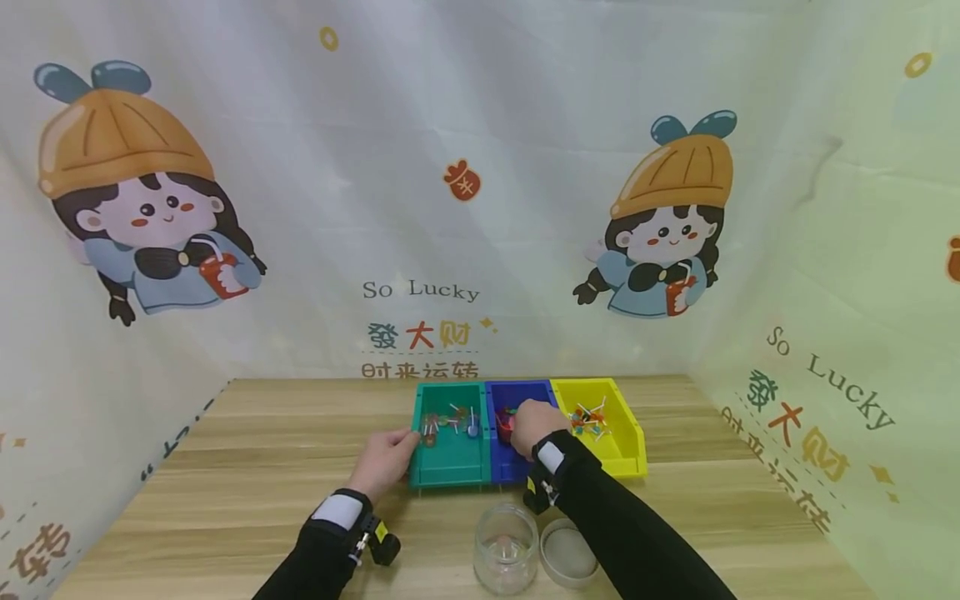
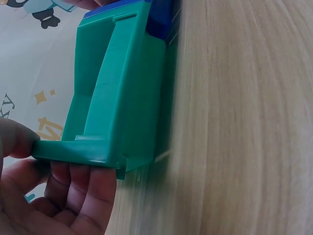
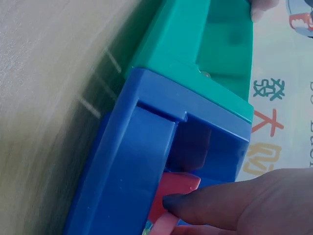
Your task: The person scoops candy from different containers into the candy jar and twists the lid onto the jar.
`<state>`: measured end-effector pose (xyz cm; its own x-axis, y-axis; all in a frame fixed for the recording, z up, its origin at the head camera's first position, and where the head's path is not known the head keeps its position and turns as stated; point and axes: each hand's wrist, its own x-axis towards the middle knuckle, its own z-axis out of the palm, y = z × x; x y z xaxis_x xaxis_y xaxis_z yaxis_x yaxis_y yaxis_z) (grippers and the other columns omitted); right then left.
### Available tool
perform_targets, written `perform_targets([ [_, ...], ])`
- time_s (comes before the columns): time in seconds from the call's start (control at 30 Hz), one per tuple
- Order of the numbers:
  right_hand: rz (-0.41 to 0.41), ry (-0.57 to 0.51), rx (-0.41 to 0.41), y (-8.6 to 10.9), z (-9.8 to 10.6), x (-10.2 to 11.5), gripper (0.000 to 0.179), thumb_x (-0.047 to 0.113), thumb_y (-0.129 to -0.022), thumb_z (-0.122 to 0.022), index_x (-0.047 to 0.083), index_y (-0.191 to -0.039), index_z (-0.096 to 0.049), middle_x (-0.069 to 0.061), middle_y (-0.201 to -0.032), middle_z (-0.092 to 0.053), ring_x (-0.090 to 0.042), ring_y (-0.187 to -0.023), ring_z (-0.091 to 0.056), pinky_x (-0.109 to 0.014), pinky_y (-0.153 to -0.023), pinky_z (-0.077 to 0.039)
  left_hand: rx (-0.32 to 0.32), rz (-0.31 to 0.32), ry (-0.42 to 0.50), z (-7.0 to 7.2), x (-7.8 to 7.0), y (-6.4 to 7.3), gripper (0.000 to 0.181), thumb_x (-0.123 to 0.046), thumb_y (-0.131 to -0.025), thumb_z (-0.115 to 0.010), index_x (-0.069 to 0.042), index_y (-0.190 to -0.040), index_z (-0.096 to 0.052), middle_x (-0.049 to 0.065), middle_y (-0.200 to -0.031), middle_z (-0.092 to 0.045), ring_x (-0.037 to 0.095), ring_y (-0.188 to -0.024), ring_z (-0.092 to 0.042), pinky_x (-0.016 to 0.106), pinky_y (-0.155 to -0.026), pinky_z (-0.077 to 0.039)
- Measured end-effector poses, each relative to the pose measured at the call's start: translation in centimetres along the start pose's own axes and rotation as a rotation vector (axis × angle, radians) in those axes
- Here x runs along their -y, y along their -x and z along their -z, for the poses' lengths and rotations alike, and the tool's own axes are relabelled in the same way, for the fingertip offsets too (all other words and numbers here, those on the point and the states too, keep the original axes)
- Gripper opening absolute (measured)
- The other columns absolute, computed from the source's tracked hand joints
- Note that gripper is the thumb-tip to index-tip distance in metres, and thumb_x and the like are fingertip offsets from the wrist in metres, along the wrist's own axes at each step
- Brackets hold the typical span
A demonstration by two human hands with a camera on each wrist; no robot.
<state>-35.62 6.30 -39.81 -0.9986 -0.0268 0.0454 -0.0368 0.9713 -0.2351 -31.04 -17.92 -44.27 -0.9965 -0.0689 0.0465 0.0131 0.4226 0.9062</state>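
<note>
My left hand (image 1: 384, 462) grips the side wall of the green bin (image 1: 453, 477), thumb over the rim and fingers beneath it, as the left wrist view shows. Inside that bin lie several lollipops (image 1: 429, 427) with white sticks. My right hand (image 1: 534, 427) reaches down into the blue bin (image 3: 124, 166) in the middle. Its thumb and fingers pinch a smooth red piece (image 3: 177, 187), partly hidden by the hand; I cannot tell its kind. To the right, the yellow bin (image 1: 628, 446) holds several small colourful pieces with white sticks (image 1: 590, 419).
A clear glass jar (image 1: 506, 558) stands open in front of the bins. Beside it, under my right forearm, lies a round pale lid (image 1: 568, 552). The joined bins sit on a wooden table (image 1: 300, 417), with a printed curtain (image 1: 525, 250) behind.
</note>
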Motion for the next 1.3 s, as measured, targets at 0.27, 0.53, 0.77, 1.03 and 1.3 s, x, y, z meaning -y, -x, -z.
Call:
perform_targets([
  [0.27, 0.022, -0.049, 0.046, -5.3, -4.9, -2.5, 0.017, 0.020, -0.094, -0.080, 0.003, -0.090, -0.076, -0.010, -0.078, -0.072, -0.026, -0.062, -0.064, -0.036, -0.056, -0.058, 0.002, 0.002, 0.002, 0.0, -0.1, 0.1, 0.042, -0.021, -0.113, -0.053, 0.005, -0.141, -0.070, 0.025, -0.125, -0.076, 0.020, -0.092, -0.071, 0.034, -0.071, -0.063],
  [0.53, -0.009, -0.076, 0.017, -2.1, -1.9, -1.1, 0.018, 0.015, -0.095, -0.078, 0.003, -0.082, -0.076, -0.012, -0.078, -0.075, -0.028, -0.066, -0.067, -0.037, -0.057, -0.059, 0.009, 0.002, -0.016, 0.1, -0.1, 0.1, 0.043, -0.023, -0.113, -0.053, 0.004, -0.142, -0.070, 0.024, -0.128, -0.075, 0.020, -0.093, -0.069, 0.035, -0.072, -0.063],
  [0.77, -0.014, 0.013, -0.039, 0.0, -0.5, 0.2, 0.015, 0.018, -0.095, -0.081, 0.005, -0.087, -0.079, -0.011, -0.090, -0.079, -0.026, -0.075, -0.068, -0.044, -0.069, -0.066, 0.006, 0.005, -0.008, 0.0, 0.0, 0.0, 0.042, -0.022, -0.113, -0.053, 0.004, -0.140, -0.072, 0.024, -0.123, -0.076, 0.019, -0.090, -0.069, 0.034, -0.071, -0.062],
  [1.03, -0.006, 0.019, -0.061, 0.4, -0.7, -0.4, 0.020, 0.021, -0.091, -0.085, 0.003, -0.087, -0.077, -0.012, -0.087, -0.078, -0.027, -0.072, -0.067, -0.043, -0.067, -0.065, 0.004, 0.006, -0.012, 0.0, -0.1, 0.1, 0.042, -0.022, -0.113, -0.053, 0.005, -0.141, -0.070, 0.025, -0.126, -0.076, 0.019, -0.092, -0.070, 0.033, -0.072, -0.063],
  [1.3, -0.007, 0.026, -0.079, 0.4, -0.8, -0.7, 0.019, 0.021, -0.092, -0.083, 0.003, -0.089, -0.077, -0.012, -0.088, -0.079, -0.026, -0.070, -0.066, -0.046, -0.068, -0.067, 0.003, 0.006, 0.002, 0.0, -0.1, 0.1, 0.041, -0.022, -0.113, -0.054, 0.006, -0.138, -0.072, 0.024, -0.121, -0.076, 0.019, -0.089, -0.069, 0.031, -0.070, -0.061],
])
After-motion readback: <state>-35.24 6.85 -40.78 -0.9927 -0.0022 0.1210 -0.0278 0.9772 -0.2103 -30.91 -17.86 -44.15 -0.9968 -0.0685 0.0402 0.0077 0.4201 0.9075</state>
